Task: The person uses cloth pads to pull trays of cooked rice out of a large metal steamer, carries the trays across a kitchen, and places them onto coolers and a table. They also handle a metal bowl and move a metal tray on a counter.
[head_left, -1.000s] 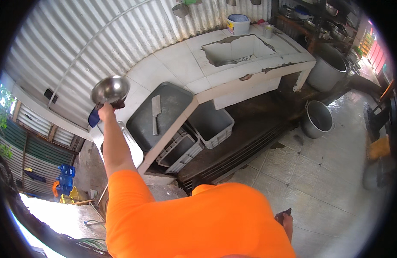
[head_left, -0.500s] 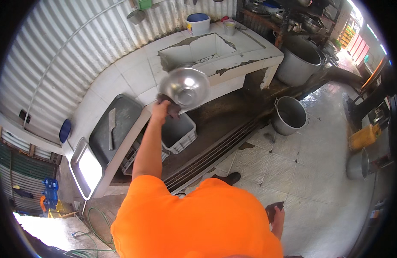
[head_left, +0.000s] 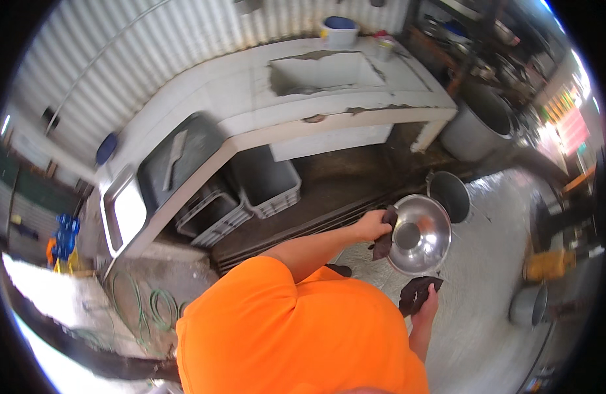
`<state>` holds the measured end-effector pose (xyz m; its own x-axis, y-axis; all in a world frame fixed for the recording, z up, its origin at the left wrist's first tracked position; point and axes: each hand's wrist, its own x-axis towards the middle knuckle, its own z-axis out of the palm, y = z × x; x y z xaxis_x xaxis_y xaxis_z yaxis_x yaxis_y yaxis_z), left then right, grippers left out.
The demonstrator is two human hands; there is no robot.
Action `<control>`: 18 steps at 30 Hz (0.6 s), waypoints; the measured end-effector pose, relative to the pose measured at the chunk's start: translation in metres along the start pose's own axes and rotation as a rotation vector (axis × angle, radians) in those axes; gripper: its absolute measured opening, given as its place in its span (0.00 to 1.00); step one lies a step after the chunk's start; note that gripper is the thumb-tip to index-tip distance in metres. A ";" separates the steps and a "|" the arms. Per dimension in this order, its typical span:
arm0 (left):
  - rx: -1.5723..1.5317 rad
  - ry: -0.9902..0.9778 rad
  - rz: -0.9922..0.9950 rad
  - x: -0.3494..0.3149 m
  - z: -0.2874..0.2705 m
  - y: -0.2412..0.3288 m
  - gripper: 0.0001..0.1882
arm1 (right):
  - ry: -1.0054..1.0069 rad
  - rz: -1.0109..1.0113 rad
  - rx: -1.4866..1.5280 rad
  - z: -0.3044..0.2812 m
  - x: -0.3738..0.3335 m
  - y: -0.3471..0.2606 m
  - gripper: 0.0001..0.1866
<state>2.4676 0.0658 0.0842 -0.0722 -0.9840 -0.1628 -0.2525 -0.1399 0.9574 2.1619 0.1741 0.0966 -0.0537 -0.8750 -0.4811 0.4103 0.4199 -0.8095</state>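
A shiny metal bowl (head_left: 435, 226) is tipped with its inside facing up toward me, held out in front of my body. My left hand (head_left: 370, 226) is closed on its left rim, with a dark brown cloth (head_left: 383, 244) between the fingers and the metal. Below the bowl, my right hand (head_left: 426, 311) grips a second dark cloth (head_left: 416, 293), bunched up and apart from the bowl's rim.
A pot (head_left: 449, 197) stands on the tiled floor just beyond the bowl. Left lie a tiled counter (head_left: 217, 95) with a sink (head_left: 342, 71), a grey tray (head_left: 191, 148) and crates (head_left: 270, 190) underneath. A large pot (head_left: 477, 128) stands far right; a yellow container (head_left: 546, 264) is at right.
My left hand has carried the bowl from beside the sink to the right, over the floor. My right hand has come up slightly with its cloth, nearer the bowl. The view has shifted.
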 end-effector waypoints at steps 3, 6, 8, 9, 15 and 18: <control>-0.002 0.060 -0.042 -0.059 -0.023 0.005 0.20 | -0.134 -0.010 -0.072 0.053 0.004 0.000 0.20; 0.026 0.167 -0.058 -0.115 -0.056 -0.003 0.21 | -0.250 -0.010 -0.237 0.067 0.019 0.041 0.20; 0.055 0.208 -0.077 -0.149 -0.076 -0.020 0.21 | -0.252 0.032 -0.328 0.086 0.022 0.068 0.20; -0.036 0.213 -0.105 -0.165 -0.086 -0.033 0.21 | -0.278 0.034 -0.349 0.098 0.017 0.081 0.19; -0.557 0.453 -0.139 -0.257 -0.187 -0.068 0.21 | -0.395 -0.007 -0.480 0.151 0.009 0.126 0.17; -0.919 0.898 -0.165 -0.309 -0.274 -0.110 0.14 | -0.376 0.017 -0.441 0.160 0.012 0.132 0.16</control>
<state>2.7817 0.3555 0.0942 0.6552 -0.6273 -0.4209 0.5808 0.0620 0.8117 2.3608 0.1799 0.0379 0.3100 -0.8589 -0.4076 -0.0145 0.4244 -0.9053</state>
